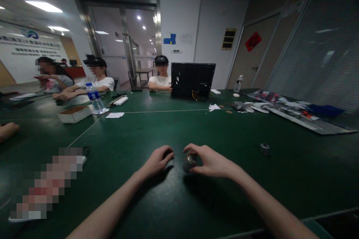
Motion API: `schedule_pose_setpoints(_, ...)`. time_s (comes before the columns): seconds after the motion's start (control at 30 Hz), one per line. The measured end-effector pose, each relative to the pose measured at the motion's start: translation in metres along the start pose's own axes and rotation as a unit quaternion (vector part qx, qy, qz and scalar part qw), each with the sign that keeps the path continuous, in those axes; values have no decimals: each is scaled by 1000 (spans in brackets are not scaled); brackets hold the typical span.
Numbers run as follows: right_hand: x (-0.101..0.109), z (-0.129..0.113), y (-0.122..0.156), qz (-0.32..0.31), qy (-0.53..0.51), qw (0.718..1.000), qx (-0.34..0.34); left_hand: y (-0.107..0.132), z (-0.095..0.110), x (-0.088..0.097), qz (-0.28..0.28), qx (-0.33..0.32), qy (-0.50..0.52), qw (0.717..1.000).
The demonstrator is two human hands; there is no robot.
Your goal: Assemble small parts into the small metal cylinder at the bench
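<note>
My right hand [209, 160] is curved around a small dark jar-like object [189, 163] with a shiny metal rim, thumb at its near side and fingers over its top. Its exact kind cannot be made out. To the left, my left hand [160, 161] rests on the green table [134, 201] with bent fingers, a gap showing between thumb and fingers and nothing visible in it. A small round silver-and-dark item [264, 148] lies on the table to the right of my right hand.
A black computer case [193, 81] stands at the far side. Far left are an open box [74, 115] and a water bottle [94, 99]. A blurred long item [47, 186] lies near left. A board with parts [305, 115] sits at right. Several people are seated opposite.
</note>
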State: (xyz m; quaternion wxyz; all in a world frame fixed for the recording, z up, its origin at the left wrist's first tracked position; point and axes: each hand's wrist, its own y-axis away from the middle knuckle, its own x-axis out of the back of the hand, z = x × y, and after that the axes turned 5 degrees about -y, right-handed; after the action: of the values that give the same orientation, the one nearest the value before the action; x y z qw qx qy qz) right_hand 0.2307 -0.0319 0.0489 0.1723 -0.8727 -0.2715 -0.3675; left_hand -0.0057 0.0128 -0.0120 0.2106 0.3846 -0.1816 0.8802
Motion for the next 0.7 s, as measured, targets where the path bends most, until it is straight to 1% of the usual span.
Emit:
schedule_pose_setpoints(0.1,-14,-3,-26,-54,-2,997,48,1,-1,3,7,3,22,1000)
schedule_pose_setpoints(0.17,-20,2,-36,-72,0,996,53,1,-2,4,11,5,35,999)
schedule_pose_setpoints(0.23,-26,11,-41,-78,-20,995,57,2,-2,4,10,8,37,999)
schedule_pose_setpoints(0.37,-35,26,-41,-57,-88,993,62,2,3,5,0,8,28,1000)
schedule_pose_setpoints(0.47,-42,34,-38,-41,-108,992,56,3,9,7,4,7,26,1000)
schedule_pose_setpoints(0.57,-49,38,-38,-25,-88,994,55,3,14,8,31,-14,10,999)
schedule_pose_setpoints(0.7,-57,42,-41,-6,-87,994,69,6,18,9,69,-72,-37,994)
